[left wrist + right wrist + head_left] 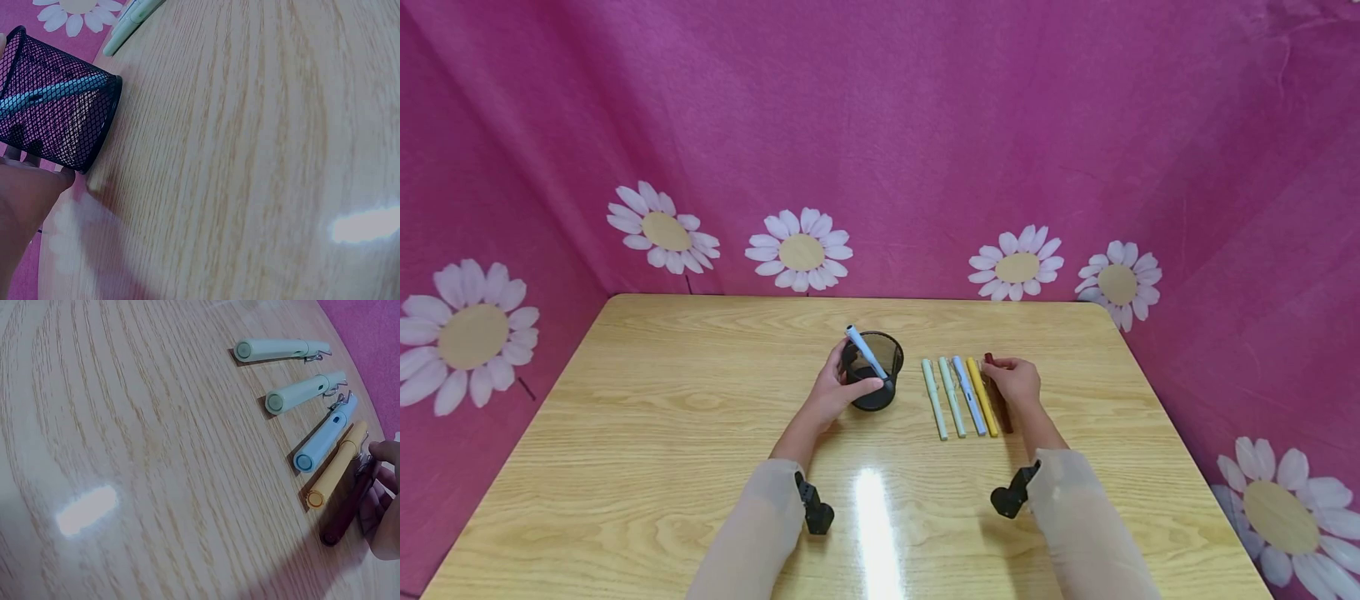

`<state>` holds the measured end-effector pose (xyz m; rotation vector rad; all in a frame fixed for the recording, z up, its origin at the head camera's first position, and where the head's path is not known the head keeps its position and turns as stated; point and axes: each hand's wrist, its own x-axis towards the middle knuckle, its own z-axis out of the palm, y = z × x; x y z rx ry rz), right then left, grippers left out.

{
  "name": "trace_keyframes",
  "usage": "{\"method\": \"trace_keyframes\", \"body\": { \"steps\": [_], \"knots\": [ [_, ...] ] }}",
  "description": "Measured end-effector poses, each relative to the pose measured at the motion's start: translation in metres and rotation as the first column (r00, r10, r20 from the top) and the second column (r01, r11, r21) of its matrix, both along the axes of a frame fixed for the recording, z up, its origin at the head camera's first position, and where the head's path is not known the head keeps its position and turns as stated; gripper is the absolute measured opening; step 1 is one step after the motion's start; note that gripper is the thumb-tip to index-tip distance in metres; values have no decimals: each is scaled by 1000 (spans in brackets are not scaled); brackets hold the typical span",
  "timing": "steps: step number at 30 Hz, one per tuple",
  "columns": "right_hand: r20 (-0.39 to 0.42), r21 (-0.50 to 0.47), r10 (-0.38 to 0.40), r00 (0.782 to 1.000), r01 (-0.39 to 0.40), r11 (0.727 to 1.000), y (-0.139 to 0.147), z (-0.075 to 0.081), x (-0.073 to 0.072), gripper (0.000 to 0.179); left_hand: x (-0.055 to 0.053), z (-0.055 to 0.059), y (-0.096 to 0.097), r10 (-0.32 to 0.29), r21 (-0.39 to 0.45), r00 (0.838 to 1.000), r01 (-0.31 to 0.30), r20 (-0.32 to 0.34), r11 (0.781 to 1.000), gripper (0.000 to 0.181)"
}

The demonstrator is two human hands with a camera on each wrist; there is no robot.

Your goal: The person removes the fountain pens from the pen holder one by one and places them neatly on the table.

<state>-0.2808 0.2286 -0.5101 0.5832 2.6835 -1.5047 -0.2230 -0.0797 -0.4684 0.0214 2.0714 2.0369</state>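
Observation:
My left hand (837, 390) is wrapped round a black mesh pen holder (876, 402), thumb on its near side. A light blue pen (867, 353) leans inside the holder, its upper end above the rim; the left wrist view shows the pen (59, 91) through the mesh. At the right end of a row of pens, my right hand (1018, 385) pinches a dark red pen (347, 509) near its clip end. Beside that pen lie a yellow pen (982, 397), a blue pen (969, 396) and two light green pens, one nearer the blue (952, 397) and one outermost (935, 400).
A wooden table (647, 433) spreads under both hands. Pink cloth (910, 150) with daisy prints hangs behind it and along both sides. A bright light reflection (876, 533) shows on the tabletop between the forearms. Each wrist wears a small black camera.

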Motion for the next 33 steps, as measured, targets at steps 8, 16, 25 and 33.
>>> {"method": "trace_keyframes", "body": {
  "steps": [8, 16, 25, 33],
  "knots": [
    [23, 24, 2, 1000, -2, 1000, -4, 9, 3, 40, -8, -12, 0, 6, 21, 1000, -6, -14, 1000, 95],
    [13, 29, 24, 1000, -24, 999, -4, 16, 2, 39, -15, -28, 3, 44, 8, 998, -44, -36, 999, 92],
    [-57, 75, 53, 997, -49, 996, -6, 23, -2, 35, -15, -31, 2, 42, 13, 998, -42, -38, 999, 92],
    [-67, 55, 115, 991, -111, 992, -16, 37, 1, 38, -8, -16, 1, 7, 36, 1000, -6, -20, 999, 93]
  ]
}}
